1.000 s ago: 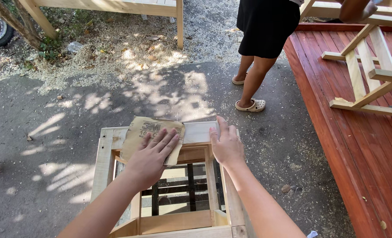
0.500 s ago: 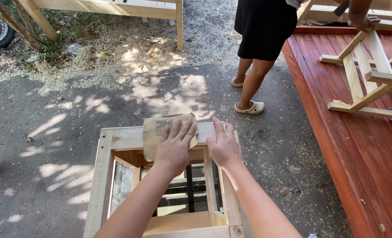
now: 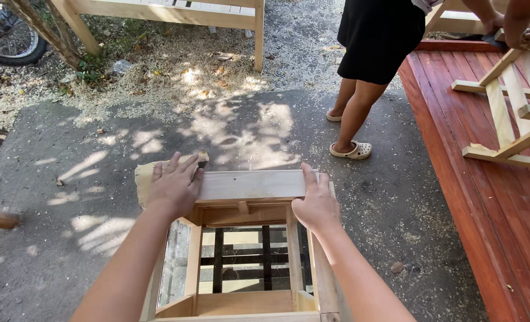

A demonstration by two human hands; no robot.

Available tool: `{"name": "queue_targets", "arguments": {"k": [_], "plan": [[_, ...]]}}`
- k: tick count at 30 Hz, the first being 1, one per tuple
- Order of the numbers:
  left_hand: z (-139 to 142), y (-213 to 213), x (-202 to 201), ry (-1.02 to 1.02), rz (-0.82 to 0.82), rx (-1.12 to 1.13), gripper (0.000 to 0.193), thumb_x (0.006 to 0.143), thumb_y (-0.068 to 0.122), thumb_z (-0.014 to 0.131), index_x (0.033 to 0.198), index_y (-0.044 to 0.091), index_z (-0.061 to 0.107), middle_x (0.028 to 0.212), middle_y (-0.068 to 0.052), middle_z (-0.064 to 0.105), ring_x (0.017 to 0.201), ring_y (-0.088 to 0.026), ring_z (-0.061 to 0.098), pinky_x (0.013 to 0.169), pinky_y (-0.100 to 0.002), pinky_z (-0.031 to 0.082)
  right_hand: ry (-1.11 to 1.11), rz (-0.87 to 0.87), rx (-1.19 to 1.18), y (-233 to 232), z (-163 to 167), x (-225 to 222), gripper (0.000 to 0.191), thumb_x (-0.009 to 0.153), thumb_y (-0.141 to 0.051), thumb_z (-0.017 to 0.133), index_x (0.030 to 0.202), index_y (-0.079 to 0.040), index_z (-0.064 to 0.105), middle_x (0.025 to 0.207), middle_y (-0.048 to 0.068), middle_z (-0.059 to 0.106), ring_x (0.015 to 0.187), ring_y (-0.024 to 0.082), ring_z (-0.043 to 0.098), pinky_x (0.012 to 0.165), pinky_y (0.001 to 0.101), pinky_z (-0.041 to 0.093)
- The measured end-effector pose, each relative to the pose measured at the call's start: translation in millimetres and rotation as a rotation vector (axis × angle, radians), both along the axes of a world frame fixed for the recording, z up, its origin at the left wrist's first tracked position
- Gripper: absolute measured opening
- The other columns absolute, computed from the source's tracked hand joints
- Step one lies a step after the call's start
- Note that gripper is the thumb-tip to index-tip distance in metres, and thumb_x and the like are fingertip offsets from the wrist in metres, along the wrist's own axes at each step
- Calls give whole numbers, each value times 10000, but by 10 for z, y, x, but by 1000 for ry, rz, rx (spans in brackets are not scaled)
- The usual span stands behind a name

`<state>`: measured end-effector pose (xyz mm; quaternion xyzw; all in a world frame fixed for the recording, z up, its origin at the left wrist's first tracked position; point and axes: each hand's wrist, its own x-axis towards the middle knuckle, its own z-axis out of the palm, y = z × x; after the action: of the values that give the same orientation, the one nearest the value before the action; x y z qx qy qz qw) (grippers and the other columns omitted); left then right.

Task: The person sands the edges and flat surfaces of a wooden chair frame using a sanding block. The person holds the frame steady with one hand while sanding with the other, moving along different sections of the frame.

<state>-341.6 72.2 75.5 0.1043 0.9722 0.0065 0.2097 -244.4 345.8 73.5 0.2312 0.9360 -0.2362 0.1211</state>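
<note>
My left hand (image 3: 172, 186) presses a tan sheet of sandpaper (image 3: 145, 179) flat on the left end of the top rail (image 3: 250, 185) of an unfinished wooden frame (image 3: 300, 262). My right hand (image 3: 315, 203) rests palm down on the right end of the same rail, fingers together, steadying it. Below the rail the frame is open, and dark slats (image 3: 241, 256) show through it.
Another person (image 3: 375, 65) in black shorts and clogs stands ahead on the sawdust-strewn asphalt, hands on a pale wooden frame (image 3: 509, 113) lying on a red wooden deck (image 3: 456, 119) at right. A wooden bench (image 3: 169, 12) and a bicycle wheel (image 3: 8, 42) are at the far left.
My left hand has slid the sandpaper leftward along the top rail, from its middle to its left end. My right hand has stayed on the right end.
</note>
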Motion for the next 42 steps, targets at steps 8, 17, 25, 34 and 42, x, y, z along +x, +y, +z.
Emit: {"name": "queue_targets", "arguments": {"k": [8,17,25,34,42], "plan": [[44,1208,169,-92,-258,49,596,1061,472,176,1623,334,32,1698,95,21,1560,-244,-22,1253,-516,-17,-62,57,170,-96,-21,-76,911,784,-156,700,1561,-322,255,1600,151,264,1413,354,425,1128,414,438],[-97,-59,28,23,-25,65,617,1016,554,13,1613,401,-1,1691,98,2,1550,-242,-56,1241,-502,-52,47,294,361,-140,-60,-64,878,754,-162,718,1528,-151,305,1628,84,236,1532,317,119,1232,497,149],[-322,719,147,28,-202,40,641,1038,500,119,1620,281,-38,1699,2,-72,1550,-305,-75,1224,-521,-68,-1,472,435,-297,31,-237,760,770,-154,672,1477,-187,395,1574,74,353,1521,283,188,1231,499,133],[-163,-398,26,48,38,67,604,1023,495,35,1611,359,18,1704,75,-34,1555,-277,-95,1245,-463,-82,106,452,406,-268,-68,-228,711,764,-180,691,1439,-209,468,1388,35,537,1378,218,433,1221,481,235],[-344,840,169,-36,-149,148,647,1031,467,140,1627,254,10,1704,-10,-17,1556,-289,-13,1228,-512,-49,43,452,437,-314,-66,-269,746,749,-204,700,1452,-226,451,1378,37,525,1362,231,431,1171,505,276]]}}
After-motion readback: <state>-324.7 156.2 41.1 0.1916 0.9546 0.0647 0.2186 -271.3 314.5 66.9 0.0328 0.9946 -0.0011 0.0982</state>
